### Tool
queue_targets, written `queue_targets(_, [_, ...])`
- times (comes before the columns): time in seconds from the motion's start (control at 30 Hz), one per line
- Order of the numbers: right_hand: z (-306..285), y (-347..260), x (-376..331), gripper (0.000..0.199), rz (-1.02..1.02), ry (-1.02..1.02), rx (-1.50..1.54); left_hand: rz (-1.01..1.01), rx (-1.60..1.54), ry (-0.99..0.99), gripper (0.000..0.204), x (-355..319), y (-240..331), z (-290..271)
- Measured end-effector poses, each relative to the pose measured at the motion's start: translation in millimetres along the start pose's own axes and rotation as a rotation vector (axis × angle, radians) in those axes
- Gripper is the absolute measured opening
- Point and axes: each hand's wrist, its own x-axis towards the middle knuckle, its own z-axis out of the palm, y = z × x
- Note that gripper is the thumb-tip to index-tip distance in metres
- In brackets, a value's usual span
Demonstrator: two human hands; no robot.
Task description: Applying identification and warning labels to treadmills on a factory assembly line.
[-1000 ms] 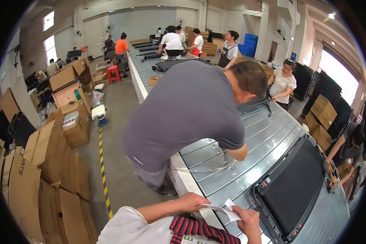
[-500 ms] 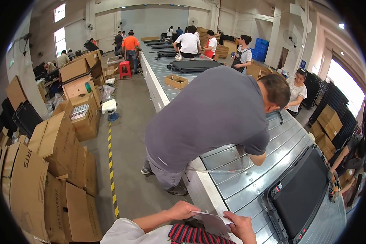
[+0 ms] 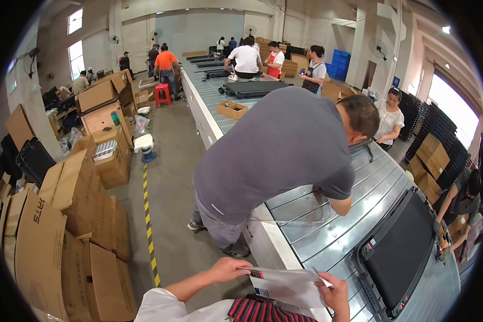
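A thin whitish sheet [image 3: 290,285], printed in red and black near its left end, stretches between my hands at the bottom of the head view. My left hand [image 3: 229,270] pinches its left end between thumb and fingers. At the opposite end, my right hand [image 3: 334,294] grips the upper right corner, where an edge sticks up. I cannot tell whether it is paper or a plastic sleeve. A red-and-black striped cloth [image 3: 268,311] shows just below the sheet.
A co-worker in a grey shirt [image 3: 268,155] leans over the metal roller conveyor [image 3: 327,236] ahead. A black framed panel [image 3: 400,252] lies on it at right, with another worker's gloved hand [image 3: 437,229] beside it. Cardboard boxes [image 3: 86,204] stand left of the aisle.
My hands have moved apart, the left one slightly leftward and the right one rightward. The sheet, bent up before, is now spread wider and shows its printed end.
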Motion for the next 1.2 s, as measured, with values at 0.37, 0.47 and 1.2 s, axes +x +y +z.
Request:
queue_targets(0.37, [-77,22,-25,0.034,0.087,0.579,0.72,-0.425,-0.9,0.097,0.027,16,32,74])
queue_targets(0.47, [-83,30,-34,0.034,0.132,0.484,0.651,-0.388,-0.898,-0.022,0.026,35,51,91])
queue_targets(1.2, [-83,40,-52,0.035,-0.048,0.375,0.203,-0.341,-0.993,-0.02,0.034,22,88,99])
